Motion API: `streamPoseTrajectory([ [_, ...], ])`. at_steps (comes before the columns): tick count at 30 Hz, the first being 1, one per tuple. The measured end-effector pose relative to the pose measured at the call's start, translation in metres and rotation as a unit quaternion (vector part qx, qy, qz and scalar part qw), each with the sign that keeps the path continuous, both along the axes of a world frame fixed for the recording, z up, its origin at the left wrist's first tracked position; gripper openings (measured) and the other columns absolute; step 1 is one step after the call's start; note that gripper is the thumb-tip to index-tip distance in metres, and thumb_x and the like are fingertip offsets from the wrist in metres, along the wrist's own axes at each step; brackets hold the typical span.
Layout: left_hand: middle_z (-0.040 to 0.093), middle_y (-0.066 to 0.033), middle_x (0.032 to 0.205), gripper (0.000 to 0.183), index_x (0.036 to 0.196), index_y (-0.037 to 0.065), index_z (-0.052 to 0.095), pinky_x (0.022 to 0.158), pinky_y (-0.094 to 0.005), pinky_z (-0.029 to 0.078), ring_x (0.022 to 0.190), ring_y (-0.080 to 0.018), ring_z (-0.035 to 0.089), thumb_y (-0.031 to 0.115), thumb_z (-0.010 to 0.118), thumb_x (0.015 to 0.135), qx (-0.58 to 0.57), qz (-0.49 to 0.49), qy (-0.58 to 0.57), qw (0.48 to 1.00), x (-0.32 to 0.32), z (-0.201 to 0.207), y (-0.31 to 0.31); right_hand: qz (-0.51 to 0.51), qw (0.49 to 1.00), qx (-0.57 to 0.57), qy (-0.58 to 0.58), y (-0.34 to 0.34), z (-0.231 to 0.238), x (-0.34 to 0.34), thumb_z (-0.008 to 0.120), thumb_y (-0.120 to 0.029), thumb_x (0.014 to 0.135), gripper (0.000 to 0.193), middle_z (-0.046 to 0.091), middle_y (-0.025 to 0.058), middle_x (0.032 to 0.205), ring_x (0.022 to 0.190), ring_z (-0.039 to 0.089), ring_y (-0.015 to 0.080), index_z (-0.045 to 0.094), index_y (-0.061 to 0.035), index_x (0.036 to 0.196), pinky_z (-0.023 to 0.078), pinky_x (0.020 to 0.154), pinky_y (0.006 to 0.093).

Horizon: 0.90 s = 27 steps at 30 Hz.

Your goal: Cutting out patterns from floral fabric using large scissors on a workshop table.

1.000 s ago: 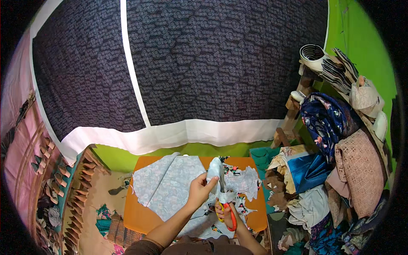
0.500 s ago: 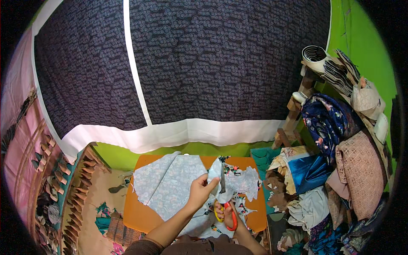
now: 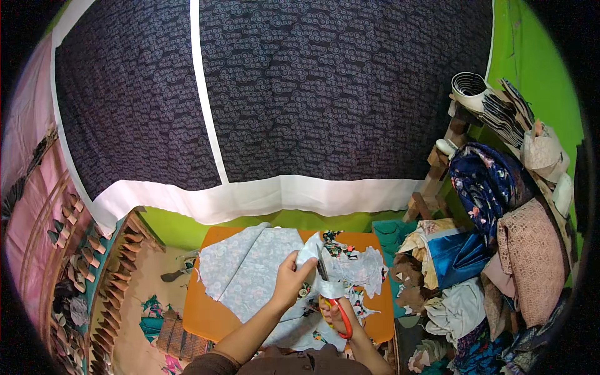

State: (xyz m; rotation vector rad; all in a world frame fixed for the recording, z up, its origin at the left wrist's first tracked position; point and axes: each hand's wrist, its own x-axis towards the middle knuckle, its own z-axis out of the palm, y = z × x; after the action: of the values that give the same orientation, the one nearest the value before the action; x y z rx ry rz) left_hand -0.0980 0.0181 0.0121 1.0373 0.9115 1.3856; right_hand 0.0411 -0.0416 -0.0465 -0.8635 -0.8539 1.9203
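Left grip [image 3: 290, 278] is closed on a pale cloth piece [image 3: 308, 251], pinched between thumb and fingers above the middle of the bench [image 3: 209, 317]; by the right grip [image 3: 337, 314], the scissors [image 3: 323, 272] are grasped by their red and yellow handles.

From the left, some floor [image 3: 130, 303] is left bare past the bench's left edge, near teal scraps [image 3: 150, 328]. Bare surface is also shown at the left front corner. Most of the left half is covered by a broad pale sheet [image 3: 240, 269], judged not yet cut up.

At the middle, the blades are partly wrapped by the held piece; whether its trimming is finished cannot be told. Toward the right edge, ragged offcuts [image 3: 362, 269] are strewn, so some cutting is judged done. Room is left at the right front corner, but past that edge movement would be hemmed in by heaped cloth [image 3: 453, 306].
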Motion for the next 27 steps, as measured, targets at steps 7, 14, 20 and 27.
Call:
streamPoseTrajectory([
  [7, 0.053, 0.0015, 0.069, 0.018, 0.085, 0.000, 0.055, 0.051, -0.0164, 0.035, 0.058, -0.0021, 0.044, 0.015, 0.059, 0.076, -0.020, 0.015, -0.010, 1.000, -0.004, 0.006, 0.007, -0.004, 0.989, 0.115, -0.097, -0.001, -0.014, -0.003, 0.057, -0.063, 0.058, 0.067, 0.037, -0.0032, 0.070, 0.054, 0.032, 0.0030, 0.040, -0.0067, 0.091, 0.027, 0.044, 0.0161],
  [14, 0.051, 0.0031, 0.064, 0.017, 0.083, -0.001, 0.057, 0.048, -0.0163, 0.032, 0.055, -0.0015, 0.040, 0.014, 0.060, 0.075, 0.015, 0.047, 0.066, 0.997, -0.012, 0.003, -0.001, -0.027, 0.999, 0.041, 0.023, -0.004, -0.019, -0.021, 0.049, -0.049, 0.073, 0.045, 0.039, -0.0013, 0.071, 0.056, 0.037, 0.0047, 0.041, -0.0076, 0.088, 0.031, 0.046, 0.0178],
  [20, 0.054, 0.0010, 0.070, 0.016, 0.083, -0.001, 0.056, 0.052, -0.0179, 0.036, 0.060, -0.0037, 0.046, 0.012, 0.059, 0.075, -0.016, 0.031, 0.072, 0.997, -0.019, 0.006, -0.007, 0.011, 0.994, 0.094, 0.049, -0.010, 0.005, -0.026, 0.049, -0.049, 0.076, 0.040, 0.036, -0.0041, 0.067, 0.054, 0.033, 0.0037, 0.039, -0.0112, 0.084, 0.028, 0.045, 0.0161],
  [27, 0.056, -0.0010, 0.073, 0.014, 0.083, -0.003, 0.057, 0.056, -0.0181, 0.039, 0.063, -0.0048, 0.049, 0.008, 0.057, 0.075, -0.033, 0.032, 0.053, 0.998, -0.029, -0.001, -0.004, 0.019, 0.988, 0.148, -0.046, -0.008, 0.004, -0.031, 0.043, -0.058, 0.074, 0.054, 0.038, -0.0033, 0.067, 0.053, 0.034, 0.0047, 0.039, -0.0062, 0.090, 0.030, 0.045, 0.0183],
])
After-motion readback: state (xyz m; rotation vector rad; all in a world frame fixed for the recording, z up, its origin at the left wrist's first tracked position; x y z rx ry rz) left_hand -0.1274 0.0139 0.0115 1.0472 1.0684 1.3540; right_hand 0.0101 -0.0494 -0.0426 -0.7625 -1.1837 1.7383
